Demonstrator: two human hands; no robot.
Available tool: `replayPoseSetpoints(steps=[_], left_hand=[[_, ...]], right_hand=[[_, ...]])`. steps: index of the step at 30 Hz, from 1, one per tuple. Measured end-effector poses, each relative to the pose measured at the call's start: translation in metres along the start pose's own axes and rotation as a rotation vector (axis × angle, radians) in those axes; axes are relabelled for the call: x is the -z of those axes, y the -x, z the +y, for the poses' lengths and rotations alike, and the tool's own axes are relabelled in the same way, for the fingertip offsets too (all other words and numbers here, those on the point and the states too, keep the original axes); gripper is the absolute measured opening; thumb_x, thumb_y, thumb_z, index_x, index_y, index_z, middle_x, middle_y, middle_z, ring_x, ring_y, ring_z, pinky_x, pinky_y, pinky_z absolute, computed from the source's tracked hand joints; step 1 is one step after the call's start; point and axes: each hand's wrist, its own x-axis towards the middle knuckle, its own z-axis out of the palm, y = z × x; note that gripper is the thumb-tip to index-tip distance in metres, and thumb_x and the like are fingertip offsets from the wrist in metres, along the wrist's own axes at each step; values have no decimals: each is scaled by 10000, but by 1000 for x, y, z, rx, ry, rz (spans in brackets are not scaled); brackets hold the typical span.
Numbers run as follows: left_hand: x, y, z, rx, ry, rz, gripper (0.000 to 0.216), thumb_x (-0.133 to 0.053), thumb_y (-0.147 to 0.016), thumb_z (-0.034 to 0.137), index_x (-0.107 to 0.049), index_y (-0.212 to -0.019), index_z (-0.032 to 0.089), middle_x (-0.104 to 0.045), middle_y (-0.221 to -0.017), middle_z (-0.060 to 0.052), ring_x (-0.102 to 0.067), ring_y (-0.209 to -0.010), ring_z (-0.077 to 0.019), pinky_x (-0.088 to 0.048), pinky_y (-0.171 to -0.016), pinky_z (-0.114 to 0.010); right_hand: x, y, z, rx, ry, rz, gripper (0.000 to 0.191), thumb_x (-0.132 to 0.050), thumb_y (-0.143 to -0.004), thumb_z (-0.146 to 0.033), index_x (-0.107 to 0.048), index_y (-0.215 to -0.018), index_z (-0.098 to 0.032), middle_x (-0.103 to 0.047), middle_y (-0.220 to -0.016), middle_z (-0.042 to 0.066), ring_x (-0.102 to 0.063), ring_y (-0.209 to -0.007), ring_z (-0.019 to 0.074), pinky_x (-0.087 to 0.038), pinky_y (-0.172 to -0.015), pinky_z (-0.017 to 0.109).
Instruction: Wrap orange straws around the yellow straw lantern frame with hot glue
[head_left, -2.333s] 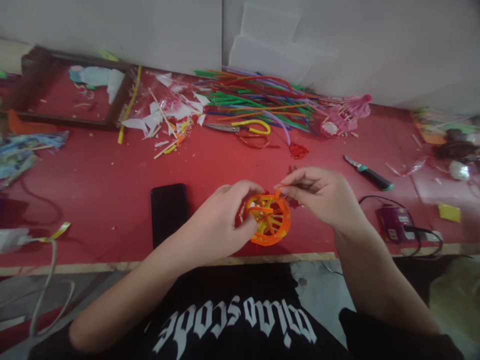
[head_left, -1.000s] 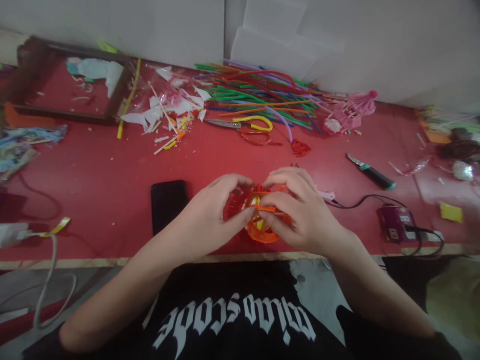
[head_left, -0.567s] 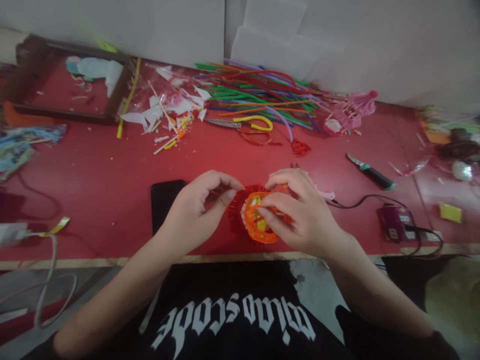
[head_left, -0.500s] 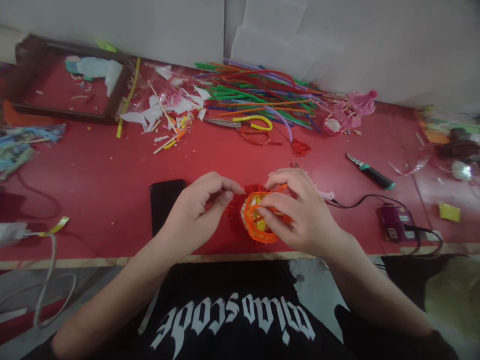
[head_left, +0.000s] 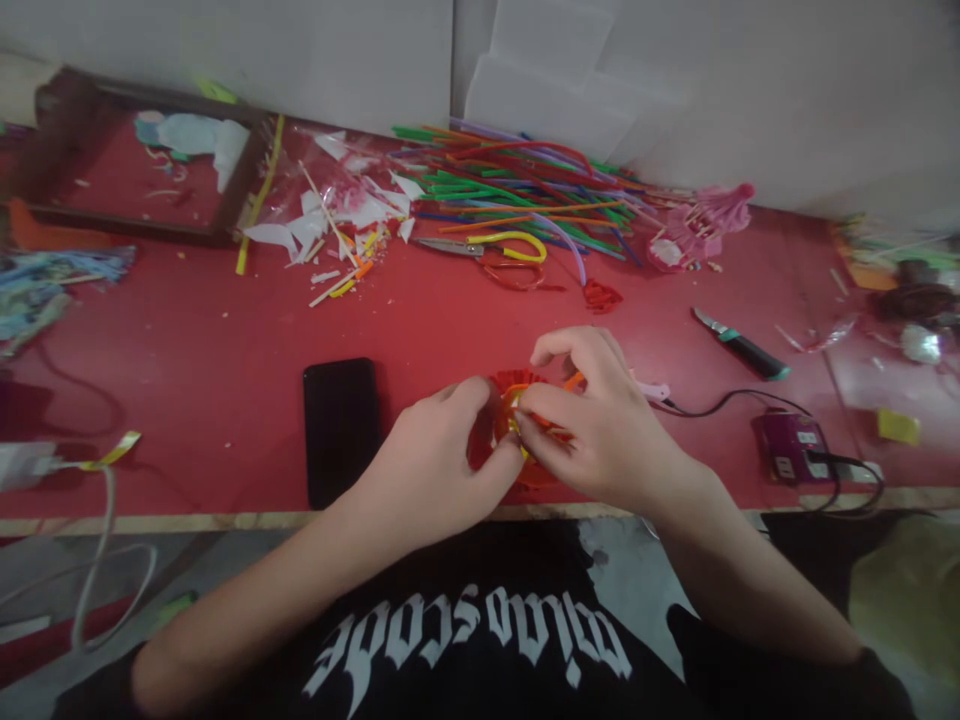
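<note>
A small round cage of orange and yellow plastic strips sits near the front edge of the red table, mostly covered by both hands. My left hand curls round its left side, thumb and fingers closed on it. My right hand covers its right side and pinches an orange strip at the top with thumb and forefinger.
A black phone lies just left of my hands. Behind are scissors, a heap of coloured straws, paper scraps and a dark frame. A craft knife and a purple device with cables lie right.
My left hand, which had let go and hovered left of the cage, has come back and closed on its left side. My right hand stayed on it, fingers shifting slightly.
</note>
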Motion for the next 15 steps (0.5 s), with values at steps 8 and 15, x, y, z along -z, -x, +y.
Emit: replayPoseSetpoints(steps=[8, 15], left_hand=[[4, -2, -1, -17, -57, -6, 129, -510, -834, 300, -532, -760, 197, -636, -708, -4, -566, -603, -156, -349, -562, -268], [2, -1, -1, 33, 4, 2, 107, -514, -809, 279, -554, -745, 204, -657, -682, 20, -600, -606, -149, -372, -567, -261]], right_hand=[[-2, 6, -3, -76, 5, 56, 99, -644, -881, -160, -655, -783, -172, -575, -1084, 105, -550, -997, 225, -470, -825, 389], [-8, 13, -9, -186, 60, 228, 153, -736, -853, -251, -656, -750, -171, -591, -968, 83, -576, -884, 199, -491, -777, 375]])
